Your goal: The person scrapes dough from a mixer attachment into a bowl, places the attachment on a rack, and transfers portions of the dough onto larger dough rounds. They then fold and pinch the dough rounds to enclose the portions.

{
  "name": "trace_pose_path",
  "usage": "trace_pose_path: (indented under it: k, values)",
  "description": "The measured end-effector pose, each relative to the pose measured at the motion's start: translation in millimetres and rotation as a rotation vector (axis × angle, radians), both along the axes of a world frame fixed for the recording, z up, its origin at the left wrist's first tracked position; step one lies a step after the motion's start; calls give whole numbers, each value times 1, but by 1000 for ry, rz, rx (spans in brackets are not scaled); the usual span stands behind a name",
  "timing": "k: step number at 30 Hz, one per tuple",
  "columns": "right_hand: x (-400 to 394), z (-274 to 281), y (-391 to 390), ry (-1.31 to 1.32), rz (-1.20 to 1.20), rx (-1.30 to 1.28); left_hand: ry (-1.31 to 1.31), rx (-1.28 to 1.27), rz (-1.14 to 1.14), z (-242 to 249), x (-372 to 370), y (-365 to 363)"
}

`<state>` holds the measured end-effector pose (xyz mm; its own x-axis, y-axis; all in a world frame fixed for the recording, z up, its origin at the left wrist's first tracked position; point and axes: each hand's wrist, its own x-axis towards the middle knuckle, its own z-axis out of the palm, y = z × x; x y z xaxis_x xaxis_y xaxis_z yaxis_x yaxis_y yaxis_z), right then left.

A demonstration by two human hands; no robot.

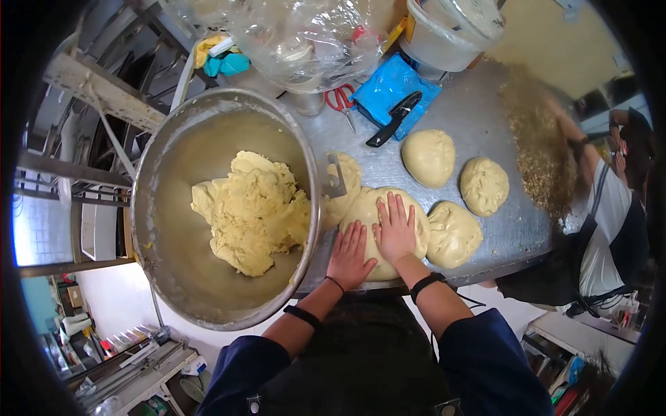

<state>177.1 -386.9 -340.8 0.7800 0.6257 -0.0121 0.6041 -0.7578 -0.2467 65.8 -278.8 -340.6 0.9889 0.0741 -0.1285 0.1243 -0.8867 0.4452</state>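
Note:
Both of my hands lie flat on a large round piece of dough (378,202) at the table's front edge. My left hand (352,258) rests on its left side with the fingers spread. On the upper right part is my right hand (396,232), fingers stretched out. Touching this dough on the right is a smaller ball (454,236). Two more dough balls (429,158) (484,186) sit behind it. At the left stands a big metal bowl (156,208) holding a rough lump of dough (253,211). A flat metal scraper (335,177) lies by the bowl's rim, over more dough.
Behind the dough are red-handled scissors (340,99), a black knife (395,119) on a blue packet (388,83), clear plastic bags (298,41) and a white tub (444,41). Crumbly brown matter (538,159) covers the table's right part, beside another person (603,201).

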Motion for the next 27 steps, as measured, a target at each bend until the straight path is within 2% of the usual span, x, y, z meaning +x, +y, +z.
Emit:
trace_pose_path:
  k: [4,6,8,9,10,11,12,13,15,16,18,20,22,23,25,27]
  values:
    - [2,-6,3,-103,11,-6,-76,37,3,-6,0,2]
    - [6,0,1,-125,38,22,-87,17,-64,-7,-6,6]
    - [9,14,-7,217,-10,207,-185,-56,-42,6,-17,19]
    - [9,20,-12,214,18,208,-212,-238,-67,11,-24,26]
    - [10,25,-16,149,-11,322,-242,-419,-96,22,-31,35]
    - [8,27,-17,89,-41,436,-191,-524,-10,35,-48,39]
    - [1,25,-13,90,-21,438,-113,-545,-51,26,-66,49]
    - [-10,22,-9,80,-12,329,-33,-567,-94,17,-84,60]
    - [-30,8,-11,5,38,22,379,-857,96,32,-117,79]
    - [-32,4,-11,2,51,22,371,-860,107,36,-134,87]
    - [-26,0,-9,-20,45,-36,85,-557,129,42,-164,106]
    - [-21,9,-10,-6,50,-56,58,-565,180,44,-189,131]
    - [1,17,-21,526,7,494,2,-531,329,53,-205,155]
    - [15,25,-30,798,-225,730,-25,-498,426,63,-212,168]
    - [26,90,-22,607,-271,950,23,-359,538,77,-224,198]
    - [43,147,-20,452,-109,998,7,-147,640,90,-234,228]
